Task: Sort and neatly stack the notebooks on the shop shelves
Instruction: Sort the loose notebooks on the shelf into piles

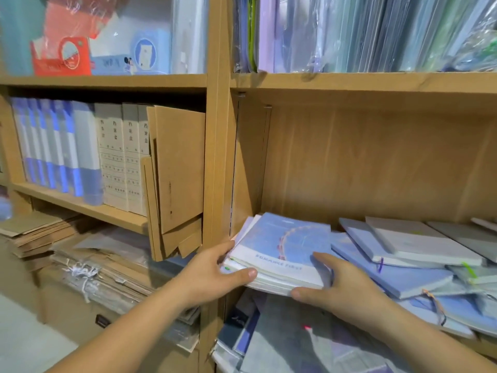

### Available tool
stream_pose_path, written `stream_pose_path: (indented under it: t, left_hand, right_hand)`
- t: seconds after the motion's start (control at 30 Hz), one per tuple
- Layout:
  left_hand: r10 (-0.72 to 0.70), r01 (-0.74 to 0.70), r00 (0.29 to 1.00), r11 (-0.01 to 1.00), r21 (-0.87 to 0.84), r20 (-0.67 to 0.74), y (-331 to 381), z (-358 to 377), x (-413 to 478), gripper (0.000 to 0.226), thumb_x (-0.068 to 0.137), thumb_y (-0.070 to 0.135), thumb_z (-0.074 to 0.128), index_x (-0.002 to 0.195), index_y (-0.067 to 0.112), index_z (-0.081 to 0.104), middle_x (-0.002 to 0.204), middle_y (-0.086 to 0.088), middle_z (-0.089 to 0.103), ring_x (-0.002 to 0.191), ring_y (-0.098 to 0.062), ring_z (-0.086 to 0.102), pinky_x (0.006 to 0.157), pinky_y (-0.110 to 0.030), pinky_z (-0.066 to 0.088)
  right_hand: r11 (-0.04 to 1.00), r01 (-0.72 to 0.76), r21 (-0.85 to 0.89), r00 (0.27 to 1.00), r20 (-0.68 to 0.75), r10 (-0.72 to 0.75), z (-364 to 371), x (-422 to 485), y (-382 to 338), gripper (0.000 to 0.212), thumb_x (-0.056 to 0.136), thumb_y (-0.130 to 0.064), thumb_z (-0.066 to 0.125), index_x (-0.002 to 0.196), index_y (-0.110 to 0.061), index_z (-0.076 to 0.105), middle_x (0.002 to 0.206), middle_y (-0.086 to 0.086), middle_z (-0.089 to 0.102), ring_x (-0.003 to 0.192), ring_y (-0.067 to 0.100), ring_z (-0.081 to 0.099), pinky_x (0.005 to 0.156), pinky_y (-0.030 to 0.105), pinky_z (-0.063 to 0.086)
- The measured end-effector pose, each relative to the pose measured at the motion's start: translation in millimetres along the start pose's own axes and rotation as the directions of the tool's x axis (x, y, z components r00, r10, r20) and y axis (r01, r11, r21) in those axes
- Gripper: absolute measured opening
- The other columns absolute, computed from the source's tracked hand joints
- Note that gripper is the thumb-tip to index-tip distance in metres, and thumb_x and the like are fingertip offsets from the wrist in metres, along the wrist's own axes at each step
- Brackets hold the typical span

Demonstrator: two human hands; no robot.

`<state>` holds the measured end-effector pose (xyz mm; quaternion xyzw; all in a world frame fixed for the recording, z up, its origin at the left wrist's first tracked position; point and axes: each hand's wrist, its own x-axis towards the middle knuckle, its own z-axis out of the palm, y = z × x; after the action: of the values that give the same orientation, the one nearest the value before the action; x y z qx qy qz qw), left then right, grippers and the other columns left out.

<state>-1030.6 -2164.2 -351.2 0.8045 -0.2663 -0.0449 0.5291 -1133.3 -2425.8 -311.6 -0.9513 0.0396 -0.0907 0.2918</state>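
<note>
A small stack of blue notebooks, the top one showing a Ferris wheel, lies at the left end of the wooden shelf, against the side panel. My left hand grips the stack's left front corner, thumb across the front edge and fingers along the left side. My right hand holds the stack's right front corner, thumb under the front edge and a finger on the cover. To the right, several more blue and grey notebooks lie overlapping in a loose, uneven pile.
The shelf above holds upright plastic-wrapped folders. In the left bay stand blue-and-white binders, beige file boxes and flat cardboard sheets. Paper bundles lie below them. More wrapped items sit under the notebook shelf.
</note>
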Motion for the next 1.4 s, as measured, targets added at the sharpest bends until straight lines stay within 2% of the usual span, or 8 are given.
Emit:
stream_pose_path:
  t: [0.2,0.43,0.63,0.8,0.87,0.97,1.27,1.4]
  left_hand:
    - [0.163,-0.149,0.973,0.984,0.098,-0.161,-9,-9,11,0.040,0.078,0.046,0.086,0.110,0.059,0.068,0.111,0.027,0.072,0.105,0.005,0.067,0.086,-0.015,0.054]
    - [0.270,-0.049,0.882,0.867,0.495,-0.386,-15,12,28,0.047,0.089,0.063,0.065,0.126,0.034,0.067,0.114,0.017,0.071,0.101,-0.011,0.066,0.080,-0.039,0.057]
    - [0.272,-0.025,0.942,0.638,0.769,-0.195,-22,-1,20,0.061,0.097,0.069,0.043,0.149,0.038,0.048,0.159,0.018,0.040,0.128,-0.017,0.059,0.095,-0.039,0.055]
    - [0.474,-0.151,0.872,0.495,0.855,-0.120,-9,2,23,0.037,0.100,0.044,0.059,0.131,0.024,0.064,0.133,0.008,0.061,0.099,-0.023,0.068,0.065,-0.039,0.057]
    - [0.527,-0.236,0.848,0.465,0.853,-0.052,-6,14,29,0.037,0.098,0.040,0.064,0.128,0.020,0.066,0.124,0.002,0.064,0.108,-0.024,0.060,0.077,-0.041,0.055]
    - [0.472,-0.239,0.880,0.525,0.817,-0.046,-5,25,42,0.036,0.102,0.040,0.055,0.133,0.024,0.064,0.130,0.004,0.061,0.122,-0.022,0.051,0.095,-0.041,0.048]
    - [0.458,-0.151,0.878,0.543,0.826,-0.141,17,53,42,0.024,0.093,0.033,0.053,0.107,0.025,0.071,0.109,0.006,0.065,0.106,-0.021,0.058,0.084,-0.038,0.051]
    - [0.484,-0.338,0.871,0.712,0.616,-0.081,58,112,44,0.025,0.094,0.037,0.054,0.112,0.025,0.066,0.101,0.009,0.055,0.096,-0.017,0.057,0.075,-0.034,0.048]
  right_hand:
    - [0.995,0.028,-0.093,0.999,-0.028,-0.030,7,19,0,0.096,0.076,-0.066,0.078,0.154,-0.023,0.042,0.155,-0.010,0.046,0.140,0.011,0.046,0.106,0.022,0.036]
    - [0.979,-0.062,-0.194,0.995,-0.091,0.045,18,38,-4,0.073,0.083,-0.069,0.066,0.136,-0.021,0.053,0.124,-0.004,0.065,0.106,0.018,0.064,0.092,0.039,0.053]
    - [0.942,-0.068,-0.328,0.996,-0.072,0.047,19,45,-11,0.071,0.071,-0.078,0.070,0.125,-0.037,0.054,0.114,-0.011,0.062,0.087,0.015,0.067,0.077,0.034,0.057]
    - [0.911,-0.081,-0.405,0.996,-0.075,0.055,17,56,-19,0.057,0.078,-0.078,0.065,0.119,-0.039,0.060,0.113,-0.007,0.064,0.099,0.023,0.066,0.077,0.034,0.054]
    - [0.878,-0.058,-0.474,0.993,-0.121,0.000,19,58,-21,0.047,0.082,-0.077,0.062,0.108,-0.037,0.062,0.110,-0.005,0.065,0.106,0.025,0.063,0.073,0.035,0.050]
    - [0.846,-0.031,-0.533,0.992,-0.123,-0.041,18,59,-18,0.047,0.083,-0.078,0.059,0.096,-0.033,0.061,0.099,-0.007,0.064,0.104,0.025,0.063,0.070,0.033,0.049]
    - [0.778,0.120,-0.617,0.927,-0.211,-0.310,-73,12,57,0.031,0.088,-0.053,0.070,0.108,-0.030,0.078,0.106,-0.009,0.074,0.107,0.024,0.062,0.080,0.037,0.053]
    - [0.813,0.140,-0.566,0.980,-0.039,-0.196,-104,-11,92,0.056,0.086,-0.076,0.053,0.129,-0.044,0.068,0.156,-0.005,0.047,0.144,0.016,0.040,0.114,0.029,0.034]
